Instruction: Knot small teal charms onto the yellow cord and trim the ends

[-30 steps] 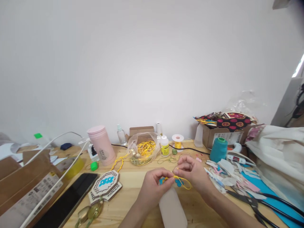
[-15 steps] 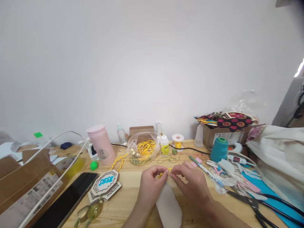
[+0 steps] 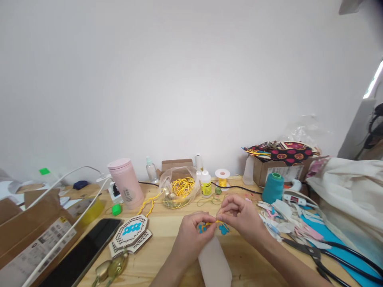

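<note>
My left hand (image 3: 191, 233) and my right hand (image 3: 241, 217) meet over the middle of the wooden table (image 3: 161, 227). Both pinch a thin yellow cord (image 3: 213, 223) that runs between their fingertips. Small blue cut-out pieces (image 3: 223, 228) lie on the table just under the cord. A pale translucent bottle (image 3: 214, 263) lies below my hands, near the front edge. A wooden octagonal ornament (image 3: 131, 233) with a blue centre rests left of my left hand.
A black phone (image 3: 82, 255) and cardboard boxes lie at left. A pink tumbler (image 3: 122, 183), a plastic bag of yellow cord (image 3: 178, 189), a glue bottle (image 3: 206, 183) and a gold spool (image 3: 222, 177) stand behind. A teal thread cone (image 3: 273, 187), paper scraps and scissors (image 3: 311, 251) sit at right.
My hands closed together over the cord half a second ago and have now drawn slightly apart again, with my right hand raised. The loop of cord seen earlier is pulled smaller.
</note>
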`<state>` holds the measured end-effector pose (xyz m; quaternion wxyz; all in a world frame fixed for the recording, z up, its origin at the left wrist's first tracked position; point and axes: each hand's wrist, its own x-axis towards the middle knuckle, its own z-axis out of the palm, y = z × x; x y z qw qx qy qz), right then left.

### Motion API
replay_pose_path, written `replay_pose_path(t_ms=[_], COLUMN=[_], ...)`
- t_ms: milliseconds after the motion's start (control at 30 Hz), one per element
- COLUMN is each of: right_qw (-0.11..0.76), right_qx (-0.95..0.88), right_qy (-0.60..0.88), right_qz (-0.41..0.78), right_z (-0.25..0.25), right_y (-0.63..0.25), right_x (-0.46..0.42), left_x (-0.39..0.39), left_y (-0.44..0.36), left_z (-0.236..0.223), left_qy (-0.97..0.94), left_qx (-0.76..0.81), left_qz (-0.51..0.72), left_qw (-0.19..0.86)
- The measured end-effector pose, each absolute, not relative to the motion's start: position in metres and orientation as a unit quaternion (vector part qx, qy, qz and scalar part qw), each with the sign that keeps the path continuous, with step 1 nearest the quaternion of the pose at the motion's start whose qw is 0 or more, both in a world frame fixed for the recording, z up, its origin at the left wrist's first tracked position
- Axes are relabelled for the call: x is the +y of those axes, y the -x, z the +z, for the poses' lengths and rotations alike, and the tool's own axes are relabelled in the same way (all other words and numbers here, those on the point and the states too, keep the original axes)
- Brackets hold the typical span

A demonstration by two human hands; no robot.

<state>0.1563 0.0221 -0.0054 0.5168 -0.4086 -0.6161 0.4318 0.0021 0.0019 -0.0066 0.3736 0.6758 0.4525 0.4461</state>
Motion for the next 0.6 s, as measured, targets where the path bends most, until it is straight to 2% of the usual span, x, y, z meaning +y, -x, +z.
replay_pose_path(t_ms=[233,600], right_qw=[0.503,0.507], right_qx=[-0.519,-0.44], right_qy=[0.377,0.342], right_qz=[0.579,0.657], right_z=[-0.0135,-0.015], right_y=[-0.1529,-0.1471], right_x=[0.0224,0.0182], left_x=[0.0036,0.0051], left_y=[-0.0016,-0.0011], left_z=[-0.0064,-0.0069], left_qy=[-0.611,-0.556], left_qx=[0.455,0.43], left_qz=[0.478,0.499], left_qw=[0.437,0.507])
